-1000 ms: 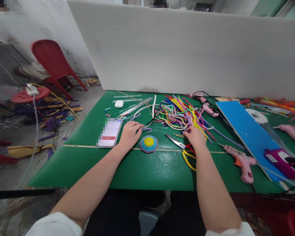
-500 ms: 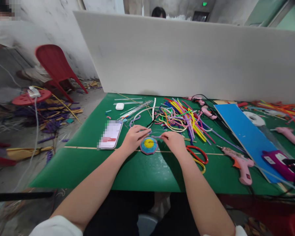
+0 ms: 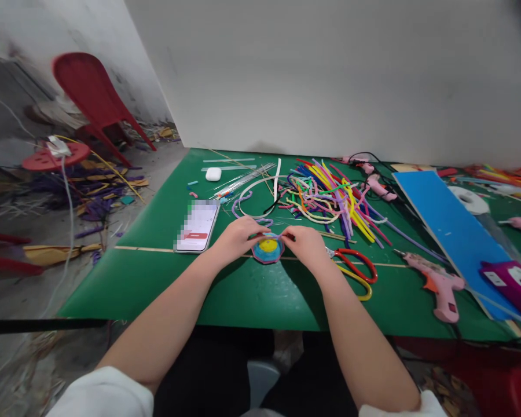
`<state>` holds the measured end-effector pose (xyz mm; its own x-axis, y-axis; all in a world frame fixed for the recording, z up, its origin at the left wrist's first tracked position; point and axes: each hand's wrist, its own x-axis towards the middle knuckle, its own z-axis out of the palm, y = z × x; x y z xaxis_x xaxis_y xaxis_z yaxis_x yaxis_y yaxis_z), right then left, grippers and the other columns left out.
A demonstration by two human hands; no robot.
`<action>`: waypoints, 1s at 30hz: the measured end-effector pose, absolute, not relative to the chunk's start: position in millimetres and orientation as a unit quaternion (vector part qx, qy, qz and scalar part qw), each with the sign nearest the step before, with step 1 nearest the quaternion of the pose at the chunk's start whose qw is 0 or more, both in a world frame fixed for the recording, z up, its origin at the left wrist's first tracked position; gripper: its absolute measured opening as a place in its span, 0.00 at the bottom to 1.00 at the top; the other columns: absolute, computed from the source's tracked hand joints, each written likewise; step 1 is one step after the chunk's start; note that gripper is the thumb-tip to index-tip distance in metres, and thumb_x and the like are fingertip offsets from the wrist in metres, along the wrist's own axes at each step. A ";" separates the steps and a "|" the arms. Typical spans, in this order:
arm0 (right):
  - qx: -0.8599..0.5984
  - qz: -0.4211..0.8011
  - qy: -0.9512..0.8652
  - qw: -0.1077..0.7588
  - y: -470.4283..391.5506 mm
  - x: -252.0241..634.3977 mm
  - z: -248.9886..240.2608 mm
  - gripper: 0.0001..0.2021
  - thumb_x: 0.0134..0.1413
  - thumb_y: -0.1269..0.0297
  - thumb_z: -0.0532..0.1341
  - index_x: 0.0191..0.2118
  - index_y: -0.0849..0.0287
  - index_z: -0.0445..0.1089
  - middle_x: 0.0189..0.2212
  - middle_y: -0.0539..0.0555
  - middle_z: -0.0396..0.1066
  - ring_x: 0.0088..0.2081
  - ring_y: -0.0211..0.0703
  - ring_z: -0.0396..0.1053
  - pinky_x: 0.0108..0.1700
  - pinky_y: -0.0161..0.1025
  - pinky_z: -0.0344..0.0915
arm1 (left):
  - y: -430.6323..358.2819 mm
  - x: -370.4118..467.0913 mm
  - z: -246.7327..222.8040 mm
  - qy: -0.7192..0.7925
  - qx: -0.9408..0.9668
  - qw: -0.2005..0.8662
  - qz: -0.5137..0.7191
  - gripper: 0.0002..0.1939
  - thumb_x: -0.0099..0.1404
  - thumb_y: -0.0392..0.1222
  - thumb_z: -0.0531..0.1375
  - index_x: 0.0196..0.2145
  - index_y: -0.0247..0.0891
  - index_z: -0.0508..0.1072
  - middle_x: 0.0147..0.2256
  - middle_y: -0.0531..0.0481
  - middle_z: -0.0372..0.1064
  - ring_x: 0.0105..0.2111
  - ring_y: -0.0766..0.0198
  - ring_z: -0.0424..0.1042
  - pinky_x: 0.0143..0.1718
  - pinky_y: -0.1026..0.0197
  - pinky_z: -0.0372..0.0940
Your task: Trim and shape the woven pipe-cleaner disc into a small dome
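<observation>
A small round piece [image 3: 268, 252], blue with a yellow middle and a pink-purple rim, lies on the green table between my hands. My left hand [image 3: 238, 238] pinches a purple pipe cleaner [image 3: 264, 222] at the piece's upper left. Its loose end curls away behind the fingers. On the other side, my right hand [image 3: 307, 244] is closed in a pinch on the same purple strand at the piece's upper right. The short stretch between my fingertips runs along the far edge. Whether it touches the rim I cannot tell. Scissors [image 3: 356, 267] with red and yellow handles lie beside my right wrist.
Behind my hands is a heap of coloured pipe cleaners [image 3: 325, 197]. A phone [image 3: 200, 223] and a white case [image 3: 213, 174] lie left. To the right are a pink glue gun [image 3: 436, 284], a blue board [image 3: 447, 231] and a tape roll [image 3: 480, 202]. A white panel [image 3: 312, 81] closes off the back.
My hands have drawn closer together over the far edge of the round piece, and less purple strand shows between them. The view has tipped downward.
</observation>
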<state>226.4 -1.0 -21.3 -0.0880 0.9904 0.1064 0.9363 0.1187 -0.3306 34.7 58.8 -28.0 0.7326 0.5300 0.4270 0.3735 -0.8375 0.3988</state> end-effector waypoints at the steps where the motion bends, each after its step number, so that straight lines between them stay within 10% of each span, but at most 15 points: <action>1: -0.653 0.092 -0.736 0.155 -2.2 225.9 -20.6 0.07 0.52 0.61 0.56 0.31 0.55 0.71 0.30 0.49 0.73 0.32 0.38 0.68 0.28 0.33 0.52 | 58.3 34.7 -27.6 0.259 0.916 0.144 0.272 0.10 0.60 0.40 0.57 0.39 0.37 0.73 0.31 0.48 0.72 0.33 0.63 0.67 0.36 0.61 0.62; 15: -0.616 0.187 -0.738 0.202 -21.4 231.7 -2.7 0.13 0.53 0.57 0.54 0.25 0.57 0.70 0.22 0.48 0.70 0.26 0.35 0.64 0.27 0.31 0.53 | 50.0 39.8 -21.8 0.353 0.845 0.233 0.329 0.10 0.60 0.44 0.56 0.37 0.41 0.73 0.35 0.51 0.73 0.36 0.64 0.70 0.38 0.61 0.64; 23: -0.731 0.143 -0.554 0.373 -31.6 317.9 18.8 0.15 0.46 0.53 0.57 0.26 0.60 0.72 0.21 0.50 0.70 0.25 0.38 0.65 0.29 0.33 0.58 | 48.9 42.2 -22.5 0.387 0.831 0.239 0.322 0.14 0.60 0.43 0.55 0.45 0.41 0.70 0.32 0.50 0.72 0.32 0.64 0.70 0.32 0.63 0.65; 30: -0.833 0.006 -0.493 0.252 -4.0 350.5 1.5 0.18 0.50 0.57 0.54 0.43 0.59 0.71 0.32 0.56 0.74 0.33 0.44 0.69 0.33 0.37 0.60 | 53.5 41.8 -30.5 0.376 0.845 0.210 0.318 0.15 0.61 0.43 0.54 0.46 0.42 0.69 0.31 0.51 0.72 0.32 0.64 0.71 0.33 0.63 0.65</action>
